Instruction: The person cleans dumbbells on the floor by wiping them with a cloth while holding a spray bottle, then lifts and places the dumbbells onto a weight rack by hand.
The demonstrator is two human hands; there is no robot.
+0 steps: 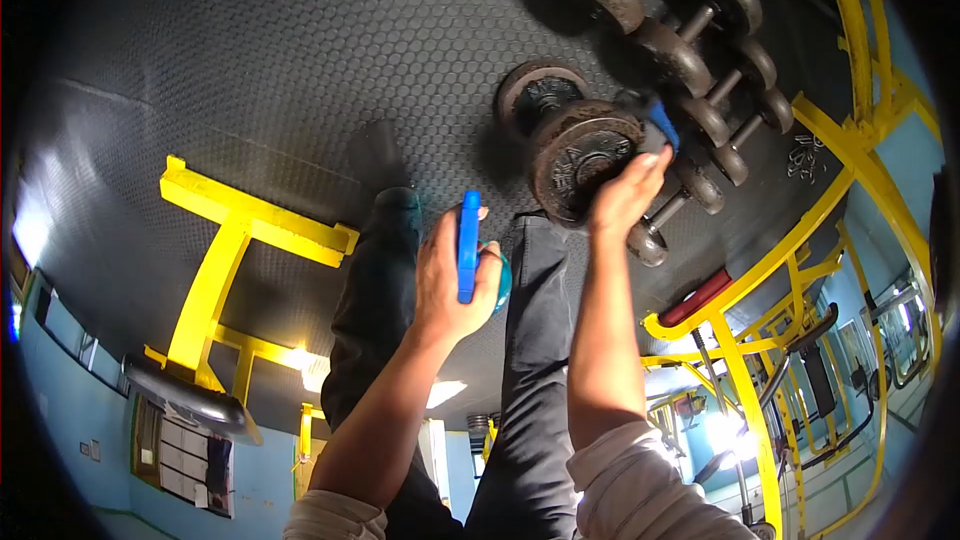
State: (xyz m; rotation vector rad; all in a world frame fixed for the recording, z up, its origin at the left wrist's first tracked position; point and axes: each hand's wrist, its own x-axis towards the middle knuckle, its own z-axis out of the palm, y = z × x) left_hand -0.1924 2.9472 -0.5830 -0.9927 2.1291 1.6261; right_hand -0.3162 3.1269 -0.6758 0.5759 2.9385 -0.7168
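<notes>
A dark, worn dumbbell (590,162) with thick round plates was shown just ahead of a pair of legs (530,340) in dark trousers, against a black floor (250,70) with a honeycomb-like pattern; whether the dumbbell rested there or was raised could not be told. At the right edge of the dumbbell, a blue and dark grey cloth (661,124) was held by the right hand (625,195) close against the nearer plate. The fingers of this hand were kept together on the cloth, and their far side was hidden. Below and to the left of the dumbbell, apart from it, what appeared to be a spray bottle (468,245), with a bright blue top and a rounded teal body, was gripped by the left hand (440,280), its fingers curled around it. Beyond and to the right of the dumbbell, more dumbbells (675,58) of several sizes were lined up on the floor. Well to the left of the dumbbell, a yellow metal stand (250,215) was seen, and to its lower right, yellow gym frames (743,400) and a dark red pad (697,297) were visible.
</notes>
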